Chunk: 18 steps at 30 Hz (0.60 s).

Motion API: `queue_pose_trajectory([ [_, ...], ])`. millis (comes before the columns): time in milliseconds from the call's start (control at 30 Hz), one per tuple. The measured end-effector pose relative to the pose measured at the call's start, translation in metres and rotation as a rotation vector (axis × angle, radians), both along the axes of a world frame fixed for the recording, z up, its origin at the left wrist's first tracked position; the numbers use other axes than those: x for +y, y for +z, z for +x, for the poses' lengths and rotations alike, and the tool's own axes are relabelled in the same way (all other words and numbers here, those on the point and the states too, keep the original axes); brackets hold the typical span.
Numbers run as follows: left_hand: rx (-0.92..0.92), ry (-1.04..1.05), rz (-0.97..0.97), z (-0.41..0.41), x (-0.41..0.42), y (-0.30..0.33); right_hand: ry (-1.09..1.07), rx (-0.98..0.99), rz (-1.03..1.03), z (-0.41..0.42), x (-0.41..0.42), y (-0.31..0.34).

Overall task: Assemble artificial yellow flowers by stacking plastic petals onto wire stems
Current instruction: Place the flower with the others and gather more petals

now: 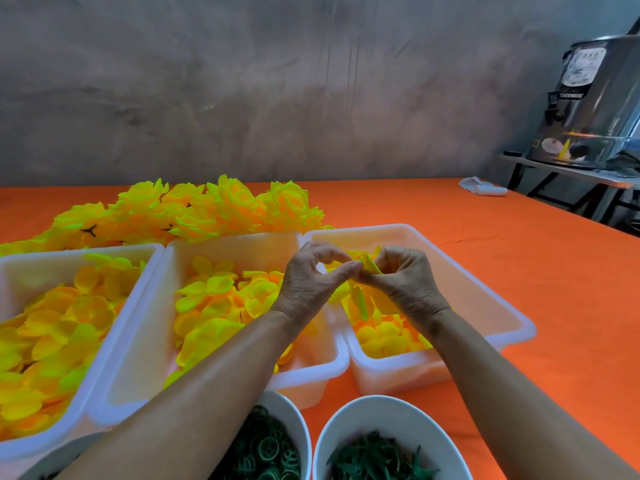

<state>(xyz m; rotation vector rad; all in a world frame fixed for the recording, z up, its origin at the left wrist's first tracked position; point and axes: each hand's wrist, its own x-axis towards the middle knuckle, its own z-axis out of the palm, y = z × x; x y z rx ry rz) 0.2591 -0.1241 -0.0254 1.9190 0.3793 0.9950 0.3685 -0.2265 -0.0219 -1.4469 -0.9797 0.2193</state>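
Two white bowls (pixel 391 441) of green parts, bottom centre. Above them, left hand (pixel 310 278) and right hand (pixel 403 277) both pinch a yellow petal (pixel 370 265) over the right tray (pixel 491 299), frame centre.

left hand (pixel 311 275): fingertips pinched | right hand (pixel 398 275): fingers curled, pinching

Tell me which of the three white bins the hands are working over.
The rightmost white bin: both hands pinch a yellow petal above it. The middle bin and left bin lie farther left.

Both hands (pixel 360 275) pinching yellow petals (pixel 370 266)
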Motion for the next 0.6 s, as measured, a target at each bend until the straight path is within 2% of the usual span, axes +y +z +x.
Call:
queue_pose_trajectory([
  [200,-0.026,-0.012,-0.054,-0.002,-0.001,0.003,-0.001,-0.071,0.019,0.001,0.001,-0.001],
  [300,-0.021,0.03,-0.02,-0.003,-0.003,0.005,-0.093,-0.051,0.047,0.006,0.003,-0.003],
  [467,0.013,0.028,0.15,-0.002,-0.008,0.005,-0.221,0.059,0.082,0.017,0.005,-0.008],
  [600,0.09,0.054,0.378,-0.001,-0.01,0.001,-0.236,0.093,0.084,0.019,0.006,-0.008],
])
